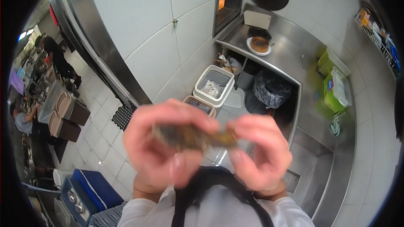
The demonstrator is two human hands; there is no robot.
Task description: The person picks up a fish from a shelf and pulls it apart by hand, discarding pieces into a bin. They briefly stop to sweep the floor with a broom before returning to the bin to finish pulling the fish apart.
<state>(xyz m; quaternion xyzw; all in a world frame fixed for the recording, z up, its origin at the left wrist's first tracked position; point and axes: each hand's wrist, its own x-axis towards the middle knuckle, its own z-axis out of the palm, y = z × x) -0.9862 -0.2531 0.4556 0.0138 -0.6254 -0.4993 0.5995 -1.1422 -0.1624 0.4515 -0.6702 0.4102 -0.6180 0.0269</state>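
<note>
Close to the camera, both hands hold a mottled brown-green, elongated thing [191, 138], blurred by motion. It is thick and dark at its left end and narrows to a yellowish tip on the right. My left hand [158, 143] is closed around the thick end, fingers over the top and thumb below. At the narrow tip, my right hand [261, 151] pinches between thumb and fingers. What kind of thing it is, I cannot make out.
Below stands a white bin [214, 87] with pale scraps, near a black-lined bin [271, 90]. A steel counter [290, 54] bears a white plate [259, 47] with a brown bowl and green containers [336, 88]. A sink [311, 159] lies right. Two people work far left.
</note>
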